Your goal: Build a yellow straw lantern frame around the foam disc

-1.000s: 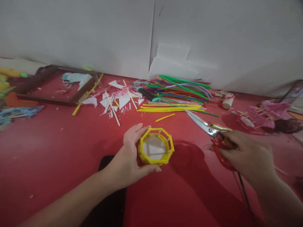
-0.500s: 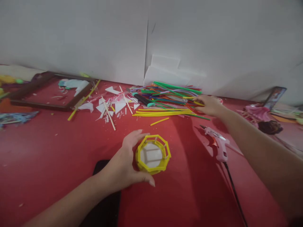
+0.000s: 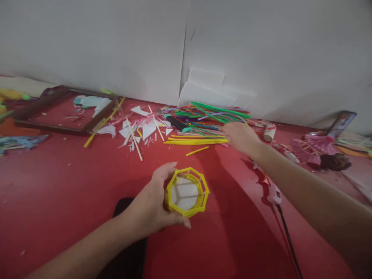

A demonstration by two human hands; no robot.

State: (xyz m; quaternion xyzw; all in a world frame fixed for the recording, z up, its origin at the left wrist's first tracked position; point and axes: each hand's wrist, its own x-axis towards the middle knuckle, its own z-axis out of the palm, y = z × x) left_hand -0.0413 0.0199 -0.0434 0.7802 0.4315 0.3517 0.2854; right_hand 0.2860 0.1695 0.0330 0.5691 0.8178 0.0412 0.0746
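Observation:
A yellow octagonal frame with a round white base stands on the red table, slightly tilted. My left hand is wrapped round its left side, thumb in front and fingers behind. Farther back, my right hand reaches over the right end of a row of yellow sticks; its fingertips are hidden behind the hand, so what they hold cannot be made out. A pile of coloured pipe cleaners lies just behind. One short yellow piece lies apart, in front of the row.
A pink glue gun with a black cord lies under my right forearm. White scraps and wooden sticks litter the back left, beside a dark frame. A black object is under my left forearm. A doll lies at right.
My right hand has moved left, from the right end of the pile to the yellow sticks. The yellow frame has tilted slightly in my left hand. The view has shifted a little.

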